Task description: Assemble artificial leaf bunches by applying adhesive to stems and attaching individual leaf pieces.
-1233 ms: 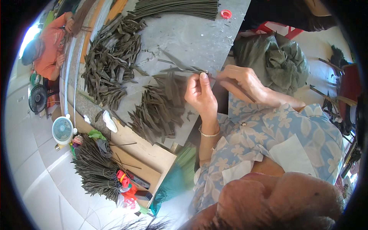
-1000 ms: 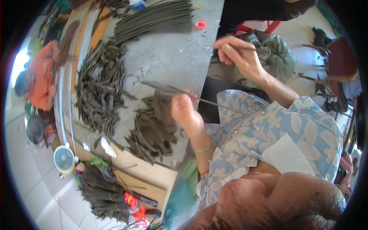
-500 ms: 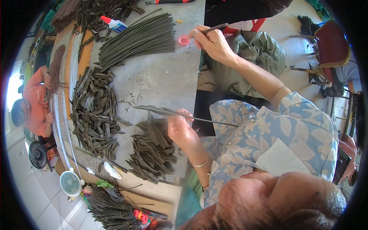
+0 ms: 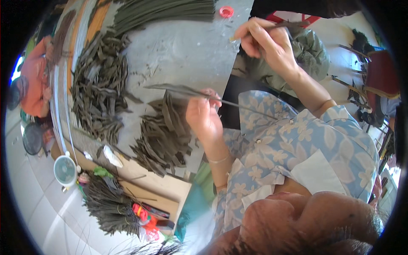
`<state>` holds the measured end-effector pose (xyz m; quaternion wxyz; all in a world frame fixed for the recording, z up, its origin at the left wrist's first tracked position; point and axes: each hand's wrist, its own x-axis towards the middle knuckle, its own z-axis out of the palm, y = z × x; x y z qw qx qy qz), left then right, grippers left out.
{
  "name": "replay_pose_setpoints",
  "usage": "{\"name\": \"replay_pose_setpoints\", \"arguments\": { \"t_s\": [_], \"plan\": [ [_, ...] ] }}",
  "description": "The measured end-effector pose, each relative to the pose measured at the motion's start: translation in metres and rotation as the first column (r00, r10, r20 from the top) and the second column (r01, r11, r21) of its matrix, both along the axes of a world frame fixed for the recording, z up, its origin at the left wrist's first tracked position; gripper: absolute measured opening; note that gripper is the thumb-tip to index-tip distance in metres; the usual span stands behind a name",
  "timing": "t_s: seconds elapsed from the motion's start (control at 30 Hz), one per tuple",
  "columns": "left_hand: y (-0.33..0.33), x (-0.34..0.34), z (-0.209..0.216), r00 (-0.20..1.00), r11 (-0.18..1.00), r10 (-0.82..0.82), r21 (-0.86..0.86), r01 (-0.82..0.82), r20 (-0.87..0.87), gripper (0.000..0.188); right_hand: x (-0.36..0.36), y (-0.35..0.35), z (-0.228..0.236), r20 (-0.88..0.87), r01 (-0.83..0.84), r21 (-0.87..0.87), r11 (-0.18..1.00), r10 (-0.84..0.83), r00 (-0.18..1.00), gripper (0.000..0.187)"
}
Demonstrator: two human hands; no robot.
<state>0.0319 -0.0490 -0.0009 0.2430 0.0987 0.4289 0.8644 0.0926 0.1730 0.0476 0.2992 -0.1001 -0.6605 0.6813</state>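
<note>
My left hand [image 4: 205, 115] pinches a long, dark leaf [image 4: 172, 88] with a thin stem [image 4: 255, 109] running right, across the front of my shirt. Below the leaf's tip, a heap of similar dark leaves [image 4: 159, 142] lies on the grey table [image 4: 187, 49]. My right hand [image 4: 270, 46] is raised over the table's edge, fingers curled round a dark stick [image 4: 295, 24] that points away to the right. A small yellowish spot [image 4: 232, 38] shows at its fingertips; I cannot make out what it is. Nearby sits a small red ring-shaped dish [image 4: 226, 12].
A larger leaf heap [image 4: 102, 89] lies at the table's left, with a row of dark stems [image 4: 165, 15] at the top. Bundled stems [image 4: 108, 206] stand lower left by a fan [image 4: 65, 171]. Across the table sits a person in orange [image 4: 36, 83]. A greenish sack [image 4: 312, 57] is at right.
The view has shifted, so the table's things sit higher in the picture. My right hand has drawn away from the red dish, nearer my left hand. My left hand keeps hold of the leaf.
</note>
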Motion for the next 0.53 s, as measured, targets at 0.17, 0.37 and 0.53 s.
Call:
{"name": "replay_pose_setpoints", "arguments": {
  "t_s": [0.17, 0.37, 0.53],
  "plan": [
    [-0.002, -0.001, 0.002, 0.997, 0.998, -0.045, 0.036, 0.043, 0.064, 0.021, 0.018, -0.045, 0.008, -0.078, -0.329, -0.096, 0.939, 0.323, 0.943, 0.038],
    [-0.008, 0.005, 0.009, 0.997, 0.998, -0.026, 0.056, 0.023, 0.066, 0.025, 0.016, -0.064, 0.007, -0.101, -0.426, -0.013, 0.905, 0.423, 0.901, 0.038],
    [-0.012, 0.008, 0.009, 0.997, 0.996, -0.026, 0.088, 0.020, 0.067, 0.026, 0.016, -0.069, 0.006, -0.072, -0.453, 0.004, 0.891, 0.452, 0.889, 0.037]
  ]
}}
